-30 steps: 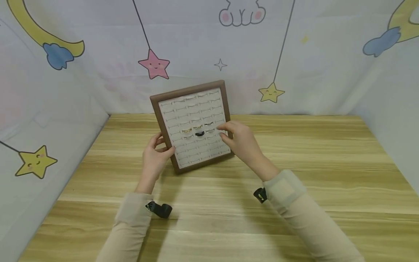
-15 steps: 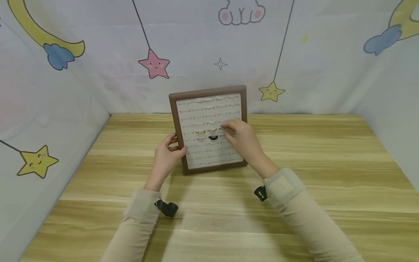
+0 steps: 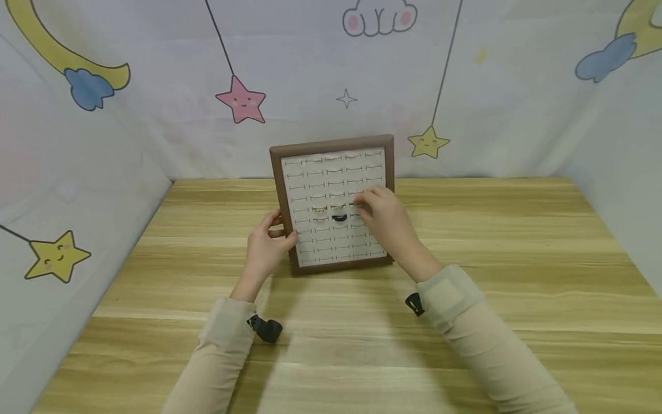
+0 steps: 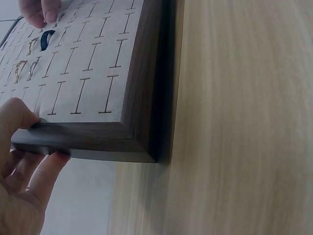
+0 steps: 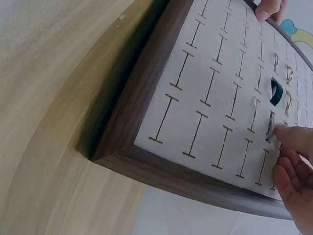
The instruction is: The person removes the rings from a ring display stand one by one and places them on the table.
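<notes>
A ring display tray with a brown wooden frame and a white slotted insert stands tilted up on the wooden table. My left hand grips its left edge, thumb on the front and fingers behind the frame. My right hand reaches onto the insert, and its fingertips pinch a small silver ring sitting in a slot of the middle row. A black ring and some gold rings sit in slots just left of it.
The tray stands near the table's far edge, close to a curtain printed with stars and clouds. Cloth walls close in the left and right sides. Bare wood lies in front of the tray and to both sides.
The tray has shifted to the right and turned squarer to me, and both hands went with it. Most of that came in the first half second.
</notes>
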Action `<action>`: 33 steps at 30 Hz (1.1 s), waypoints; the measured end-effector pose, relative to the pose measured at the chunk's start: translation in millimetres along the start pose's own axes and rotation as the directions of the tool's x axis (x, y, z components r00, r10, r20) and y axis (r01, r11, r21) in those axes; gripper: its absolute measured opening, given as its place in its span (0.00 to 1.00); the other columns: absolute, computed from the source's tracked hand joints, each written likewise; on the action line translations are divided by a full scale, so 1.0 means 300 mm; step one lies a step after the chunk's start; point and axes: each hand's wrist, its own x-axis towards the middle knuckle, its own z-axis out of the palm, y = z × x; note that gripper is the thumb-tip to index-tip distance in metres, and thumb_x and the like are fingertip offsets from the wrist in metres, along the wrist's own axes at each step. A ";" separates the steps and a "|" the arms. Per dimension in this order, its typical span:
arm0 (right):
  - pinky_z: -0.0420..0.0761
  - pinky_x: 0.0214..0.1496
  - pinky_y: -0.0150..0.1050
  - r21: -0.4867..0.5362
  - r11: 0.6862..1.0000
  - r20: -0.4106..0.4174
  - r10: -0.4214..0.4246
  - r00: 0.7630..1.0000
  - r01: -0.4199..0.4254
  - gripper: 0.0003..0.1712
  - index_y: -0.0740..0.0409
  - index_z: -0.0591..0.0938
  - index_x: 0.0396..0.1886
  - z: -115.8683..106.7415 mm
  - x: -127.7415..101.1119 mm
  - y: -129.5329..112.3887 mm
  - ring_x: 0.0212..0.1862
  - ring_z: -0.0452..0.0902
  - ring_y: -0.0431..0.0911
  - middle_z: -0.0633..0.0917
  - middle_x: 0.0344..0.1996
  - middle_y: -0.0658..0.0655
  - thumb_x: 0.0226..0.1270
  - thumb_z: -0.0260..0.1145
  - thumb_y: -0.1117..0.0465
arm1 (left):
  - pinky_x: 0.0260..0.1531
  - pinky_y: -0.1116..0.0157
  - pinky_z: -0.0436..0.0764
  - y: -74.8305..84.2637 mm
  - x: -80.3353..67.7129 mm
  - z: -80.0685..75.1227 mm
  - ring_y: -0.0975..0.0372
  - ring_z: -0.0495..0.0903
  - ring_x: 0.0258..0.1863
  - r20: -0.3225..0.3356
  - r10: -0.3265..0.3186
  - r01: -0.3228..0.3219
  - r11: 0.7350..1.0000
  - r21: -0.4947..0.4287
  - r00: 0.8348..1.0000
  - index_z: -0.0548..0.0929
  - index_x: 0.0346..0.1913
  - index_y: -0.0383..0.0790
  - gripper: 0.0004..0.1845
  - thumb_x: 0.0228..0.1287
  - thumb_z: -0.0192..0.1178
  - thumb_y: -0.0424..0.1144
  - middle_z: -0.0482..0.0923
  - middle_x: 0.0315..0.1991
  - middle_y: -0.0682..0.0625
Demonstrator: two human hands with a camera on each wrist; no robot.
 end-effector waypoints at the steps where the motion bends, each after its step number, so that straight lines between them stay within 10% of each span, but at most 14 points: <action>1: 0.80 0.51 0.43 -0.001 1.000 0.006 0.009 1.000 -0.009 0.05 0.63 0.84 0.37 -0.001 0.002 -0.002 0.46 0.78 0.53 0.84 0.39 0.59 0.61 0.67 0.68 | 0.50 0.57 0.83 0.001 0.000 -0.001 0.48 0.79 0.56 0.001 -0.001 0.001 1.000 0.001 1.000 0.65 0.69 0.39 0.34 0.59 0.61 0.32 0.71 0.62 0.39; 33: 0.81 0.47 0.40 0.196 0.968 0.127 0.137 0.982 -0.160 0.06 0.64 0.82 0.34 -0.034 0.023 0.026 0.41 0.77 0.50 0.82 0.38 0.59 0.61 0.68 0.64 | 0.49 0.56 0.84 -0.008 0.015 0.007 0.47 0.79 0.55 0.004 0.029 -0.029 0.999 0.044 1.000 0.65 0.69 0.38 0.32 0.60 0.60 0.31 0.72 0.61 0.38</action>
